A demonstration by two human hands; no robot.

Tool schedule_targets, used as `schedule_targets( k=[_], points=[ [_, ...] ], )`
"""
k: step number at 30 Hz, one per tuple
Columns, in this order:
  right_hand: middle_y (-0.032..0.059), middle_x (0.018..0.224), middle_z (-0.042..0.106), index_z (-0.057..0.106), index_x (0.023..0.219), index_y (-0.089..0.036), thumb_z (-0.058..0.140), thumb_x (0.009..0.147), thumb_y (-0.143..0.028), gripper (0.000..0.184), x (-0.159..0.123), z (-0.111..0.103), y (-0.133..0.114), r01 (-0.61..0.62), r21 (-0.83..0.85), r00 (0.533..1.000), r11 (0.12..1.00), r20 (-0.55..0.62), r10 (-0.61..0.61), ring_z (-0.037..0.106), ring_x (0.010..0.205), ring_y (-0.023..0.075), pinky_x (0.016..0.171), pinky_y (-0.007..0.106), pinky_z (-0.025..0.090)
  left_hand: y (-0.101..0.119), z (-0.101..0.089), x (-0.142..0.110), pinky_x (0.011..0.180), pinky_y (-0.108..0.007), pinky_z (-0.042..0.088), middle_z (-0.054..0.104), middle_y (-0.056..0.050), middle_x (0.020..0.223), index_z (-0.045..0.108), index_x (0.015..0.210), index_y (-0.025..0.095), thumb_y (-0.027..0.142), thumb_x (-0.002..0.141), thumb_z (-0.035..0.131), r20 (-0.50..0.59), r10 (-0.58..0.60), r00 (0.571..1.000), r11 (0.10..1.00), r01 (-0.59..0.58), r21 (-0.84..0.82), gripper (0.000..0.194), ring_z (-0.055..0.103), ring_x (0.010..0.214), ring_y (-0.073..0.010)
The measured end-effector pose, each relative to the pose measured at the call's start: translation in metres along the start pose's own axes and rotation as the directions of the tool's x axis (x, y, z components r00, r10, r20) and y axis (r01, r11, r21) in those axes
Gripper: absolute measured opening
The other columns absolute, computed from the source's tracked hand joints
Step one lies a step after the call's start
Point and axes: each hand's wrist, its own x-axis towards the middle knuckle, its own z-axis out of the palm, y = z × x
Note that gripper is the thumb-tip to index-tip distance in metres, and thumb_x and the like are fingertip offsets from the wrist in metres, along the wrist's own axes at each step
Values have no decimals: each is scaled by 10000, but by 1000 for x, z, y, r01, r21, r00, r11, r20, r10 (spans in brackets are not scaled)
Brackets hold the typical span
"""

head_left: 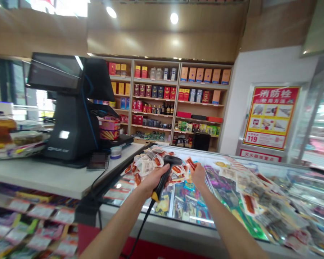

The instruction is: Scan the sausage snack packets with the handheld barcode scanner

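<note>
My left hand is wrapped round the handle of a black barcode scanner, whose head points to the right and whose cable hangs down. In my right hand is a small packaged sausage, pinched between the fingers just right of the scanner head. Below and behind both hands, a heap of clear sausage packets lies on the glass top of a freezer. Colourful frozen goods show through the glass. A second spread of packets covers the freezer top to the right.
A black checkout terminal stands on the white counter at left, near a small round tin. Snack racks sit below the counter. Shelves of boxed bottles line the back wall, beside a red fire-hydrant sign.
</note>
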Motion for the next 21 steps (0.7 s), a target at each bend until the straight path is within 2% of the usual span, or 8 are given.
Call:
schedule_targets(
  k=[5,10,15,21],
  points=[
    [85,822,585,487,885,-140,448,728,-336,254,1,1,-8,-55,-29,998,998,23,56,525,828,214,647,271,344,5,2,-3,393,-176,327,525,-10,515,494,628,117,478,678,483,-8,19,1000,1000,-19,-1,365,460,400,-66],
    [104,848,582,487,886,-144,432,737,-335,249,0,11,-16,-57,-27,996,998,65,59,525,848,214,670,275,362,13,-3,-8,366,-164,310,528,-10,514,493,627,118,481,668,493,-100,-4,995,1000,5,7,365,457,385,-61],
    [120,890,577,483,911,-133,413,753,-341,270,2,26,-35,-87,-64,979,994,178,98,527,863,220,672,293,385,11,-28,-4,375,-179,338,532,-1,519,481,657,133,476,655,512,-155,-12,988,1000,15,13,345,478,401,-76],
    [120,888,579,486,935,-126,437,746,-361,306,3,43,-62,-51,-131,975,990,210,78,507,910,237,724,338,371,-1,-59,-5,374,-171,335,539,-8,540,482,677,132,482,643,523,-232,-22,973,1000,22,-1,354,472,398,-66]
  ],
)
